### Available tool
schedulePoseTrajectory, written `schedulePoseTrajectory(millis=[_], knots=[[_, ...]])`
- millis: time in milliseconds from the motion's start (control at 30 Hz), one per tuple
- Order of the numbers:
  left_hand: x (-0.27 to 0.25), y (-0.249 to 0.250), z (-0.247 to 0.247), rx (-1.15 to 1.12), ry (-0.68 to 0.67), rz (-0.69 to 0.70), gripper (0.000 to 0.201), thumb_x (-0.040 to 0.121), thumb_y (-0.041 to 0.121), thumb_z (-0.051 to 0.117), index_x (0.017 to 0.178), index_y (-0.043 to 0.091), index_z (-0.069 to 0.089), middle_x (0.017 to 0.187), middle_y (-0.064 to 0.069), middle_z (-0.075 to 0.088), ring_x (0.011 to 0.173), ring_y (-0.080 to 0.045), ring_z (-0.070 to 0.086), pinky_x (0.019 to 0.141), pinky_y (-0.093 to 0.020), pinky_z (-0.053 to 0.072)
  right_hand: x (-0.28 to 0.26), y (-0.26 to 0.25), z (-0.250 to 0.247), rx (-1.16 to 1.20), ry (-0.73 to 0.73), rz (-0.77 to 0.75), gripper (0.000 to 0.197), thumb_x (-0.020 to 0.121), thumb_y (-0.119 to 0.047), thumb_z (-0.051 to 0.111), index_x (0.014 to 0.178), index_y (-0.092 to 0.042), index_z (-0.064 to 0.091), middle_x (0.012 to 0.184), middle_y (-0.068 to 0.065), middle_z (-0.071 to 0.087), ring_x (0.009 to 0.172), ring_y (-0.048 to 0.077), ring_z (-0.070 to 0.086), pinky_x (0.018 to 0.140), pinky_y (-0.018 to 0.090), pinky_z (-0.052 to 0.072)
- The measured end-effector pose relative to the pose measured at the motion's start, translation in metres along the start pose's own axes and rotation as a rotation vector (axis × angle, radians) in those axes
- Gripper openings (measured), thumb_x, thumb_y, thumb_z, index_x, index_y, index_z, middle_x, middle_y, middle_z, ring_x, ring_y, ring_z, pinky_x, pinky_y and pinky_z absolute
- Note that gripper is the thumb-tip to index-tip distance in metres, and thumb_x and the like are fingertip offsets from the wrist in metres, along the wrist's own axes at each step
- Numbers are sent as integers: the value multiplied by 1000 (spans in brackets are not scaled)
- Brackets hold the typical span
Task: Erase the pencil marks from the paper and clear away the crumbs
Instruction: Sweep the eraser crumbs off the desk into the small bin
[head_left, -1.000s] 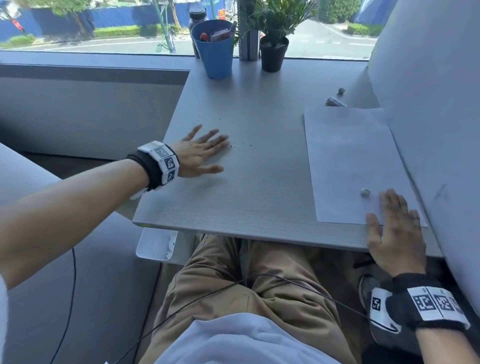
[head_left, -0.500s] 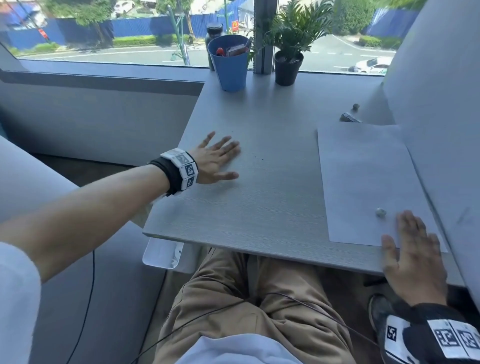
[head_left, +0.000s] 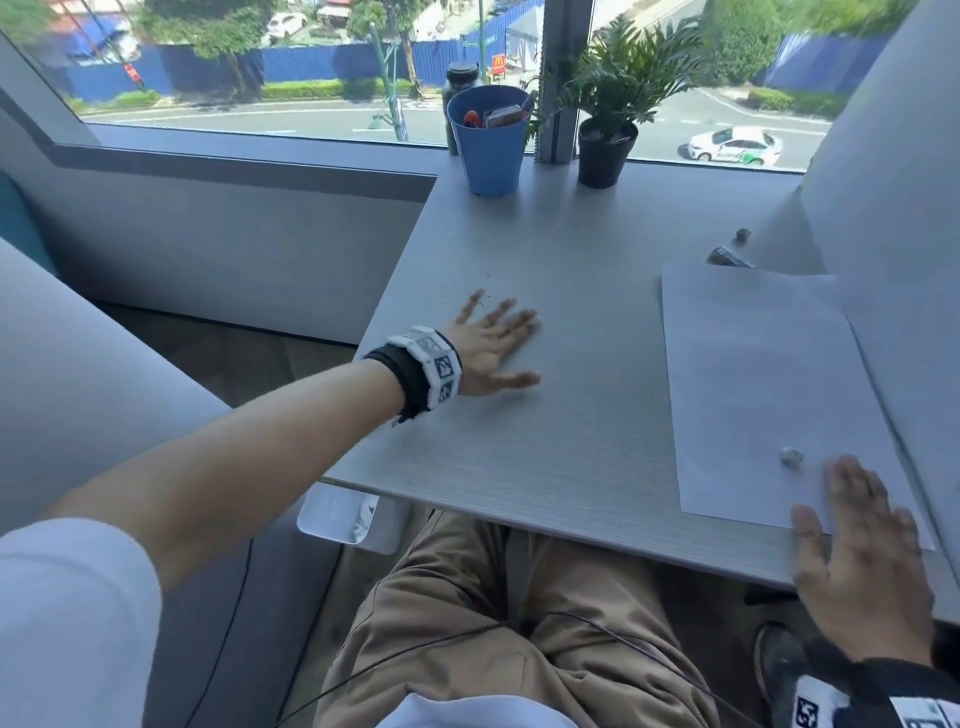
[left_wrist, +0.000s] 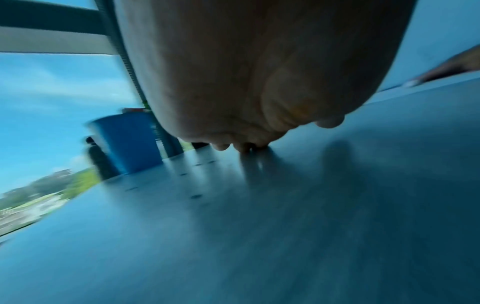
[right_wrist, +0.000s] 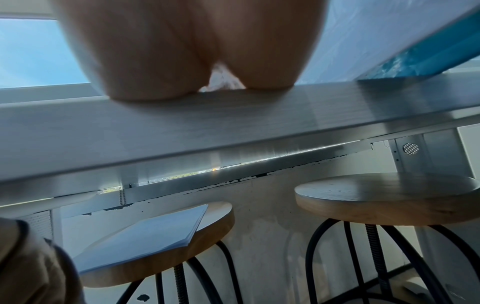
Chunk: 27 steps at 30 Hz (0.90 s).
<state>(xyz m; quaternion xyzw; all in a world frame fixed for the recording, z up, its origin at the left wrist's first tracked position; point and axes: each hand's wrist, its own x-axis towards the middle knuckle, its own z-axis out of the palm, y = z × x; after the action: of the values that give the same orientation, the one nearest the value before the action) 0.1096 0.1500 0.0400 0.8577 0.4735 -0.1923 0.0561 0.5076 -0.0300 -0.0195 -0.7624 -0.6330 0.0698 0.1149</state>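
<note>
A white sheet of paper lies on the right side of the grey table. A small grey eraser lump sits near the paper's front edge. My right hand lies flat, fingers straight, on the paper's front corner and the table edge. My left hand lies flat with spread fingers on the table's left part. Dark crumbs are scattered by its fingertips, and the left wrist view shows specks on the table ahead of the palm. Neither hand holds anything.
A blue pot with items and a potted plant stand at the window end. A small grey lump and a dark object lie beyond the paper. A white partition borders the right. Stools stand under the table.
My left hand has slid to the left across the table over the crumbs. The right hand stays flat on the paper's front corner. The head view has tilted upward.
</note>
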Motion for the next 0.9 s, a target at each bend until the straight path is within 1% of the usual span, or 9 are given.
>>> schedulePoseTrajectory(millis=[67,133,200,300,433,533,667,733,900], knots=[[-8,-16,-8,-43,-35,-171,95,87,79,4,155,14,-12,163,-3,-17,148,-19,-22,115,-53,-21,1,1,1,0,3,3,75,90,-53,18,154,-14,25,163,1,19,150,16,13,121,31,-1],[-17,-15,-14,-77,-22,-198,97,87,80,5,154,13,-15,162,-3,-19,147,-18,-25,115,-53,-21,1,1,1,-1,-6,9,75,91,-54,17,154,-15,24,163,0,18,150,15,12,121,29,-3],[-31,-8,-15,-89,36,-49,92,87,78,6,154,19,-18,161,0,-23,145,-17,-30,115,-53,-21,1,1,1,4,-2,1,75,91,-54,16,154,-16,23,163,-1,17,151,14,11,121,27,-6],[-67,-5,-10,35,95,301,86,90,72,12,155,24,-15,162,5,-21,146,-17,-28,115,-48,-25,1,0,1,14,0,-3,75,91,-55,15,154,-15,23,163,0,18,151,14,11,120,26,-7],[-103,-16,22,156,12,591,86,90,68,27,157,24,-4,164,7,-11,150,-18,-18,117,-52,-18,2,2,3,24,9,-4,74,91,-53,17,154,-14,24,162,3,21,150,17,14,122,37,2],[-89,-39,30,124,-9,539,86,89,71,22,157,26,-7,164,10,-13,150,-18,-19,118,-52,-15,2,1,5,18,22,3,76,90,-53,19,153,-12,27,161,5,24,149,20,18,122,41,8],[-45,-88,11,219,35,234,80,91,72,7,153,29,-21,163,10,-18,147,-15,-26,118,-51,-13,0,-1,-1,28,3,12,79,89,-57,15,154,-14,23,163,1,19,150,16,14,122,32,0],[-36,-98,0,213,37,153,79,91,72,5,152,29,-22,162,10,-20,146,-15,-29,118,-51,-14,0,-2,-2,36,-9,7,80,88,-58,15,154,-14,24,162,1,19,150,16,14,122,33,1],[-45,-49,-6,178,97,395,82,90,73,8,156,27,-13,162,9,-18,147,-16,-26,116,-49,-21,0,0,1,41,19,2,78,89,-56,17,154,-14,25,162,0,19,150,15,15,123,36,4]])
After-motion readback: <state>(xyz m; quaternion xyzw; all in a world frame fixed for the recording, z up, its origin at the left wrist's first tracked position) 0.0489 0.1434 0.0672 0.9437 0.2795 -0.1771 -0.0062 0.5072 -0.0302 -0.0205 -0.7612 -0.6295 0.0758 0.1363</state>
